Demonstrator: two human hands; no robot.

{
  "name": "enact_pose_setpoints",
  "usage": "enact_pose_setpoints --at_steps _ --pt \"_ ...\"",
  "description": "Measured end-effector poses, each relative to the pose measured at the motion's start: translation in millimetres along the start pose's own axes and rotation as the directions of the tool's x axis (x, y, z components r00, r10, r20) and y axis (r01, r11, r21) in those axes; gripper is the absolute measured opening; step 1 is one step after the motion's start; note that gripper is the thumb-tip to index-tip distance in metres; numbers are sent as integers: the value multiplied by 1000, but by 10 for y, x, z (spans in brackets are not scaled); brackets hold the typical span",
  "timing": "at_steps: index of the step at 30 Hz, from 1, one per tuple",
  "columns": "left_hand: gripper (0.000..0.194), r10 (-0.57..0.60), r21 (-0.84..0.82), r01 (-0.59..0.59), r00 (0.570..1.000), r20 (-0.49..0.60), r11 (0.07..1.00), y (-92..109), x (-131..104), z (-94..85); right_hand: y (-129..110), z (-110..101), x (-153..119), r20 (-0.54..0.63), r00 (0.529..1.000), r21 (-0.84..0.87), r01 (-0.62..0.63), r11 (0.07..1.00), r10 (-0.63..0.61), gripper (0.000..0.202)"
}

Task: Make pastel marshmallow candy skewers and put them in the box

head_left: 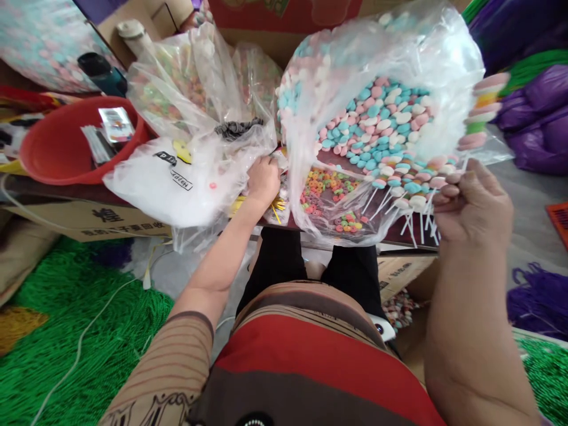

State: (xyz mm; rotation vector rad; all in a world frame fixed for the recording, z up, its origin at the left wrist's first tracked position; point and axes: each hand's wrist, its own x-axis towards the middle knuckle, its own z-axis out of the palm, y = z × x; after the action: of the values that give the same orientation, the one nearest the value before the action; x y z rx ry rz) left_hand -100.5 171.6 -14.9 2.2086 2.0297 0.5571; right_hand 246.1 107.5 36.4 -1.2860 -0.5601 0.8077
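My right hand (474, 204) pinches the white stick of a candy skewer (481, 109), which stands upright with pink, white, yellow and green pieces threaded on it. Just left of that hand lies a pile of finished candy skewers (410, 177), their white sticks pointing toward me. My left hand (264, 180) is at the table's middle with its fingers bent and pressed together; their tips are hidden, and I cannot make out what they hold. Gold twist ties (279, 204) lie beside it. Small candy rings (331, 186) and pink, white and blue candies (377, 121) spill from a large clear bag (302, 106).
A red basin (48, 142) holding small packets is at the left. Printed clear bags (177, 183) lie between it and my left hand. Bags of candy rings (177, 83) stand behind. Green strands (102, 343) cover the floor at left; purple bundles (541, 112) are at right.
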Motion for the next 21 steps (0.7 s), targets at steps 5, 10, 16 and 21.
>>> enact_pose_setpoints --at_steps 5,10,16,21 --pt "37 98 77 -103 993 67 992 262 -248 -10 67 243 -553 425 881 182 -307 934 207 19" --pt "38 212 10 -214 971 114 977 636 -451 192 388 669 -888 631 743 64 -339 939 225 25" --pt "38 275 -150 -256 954 117 955 614 -473 225 840 996 -902 565 795 81 -320 944 221 34" --pt "32 149 -49 -146 986 73 988 244 -422 70 1071 1000 -947 493 816 -4 -343 939 301 32"
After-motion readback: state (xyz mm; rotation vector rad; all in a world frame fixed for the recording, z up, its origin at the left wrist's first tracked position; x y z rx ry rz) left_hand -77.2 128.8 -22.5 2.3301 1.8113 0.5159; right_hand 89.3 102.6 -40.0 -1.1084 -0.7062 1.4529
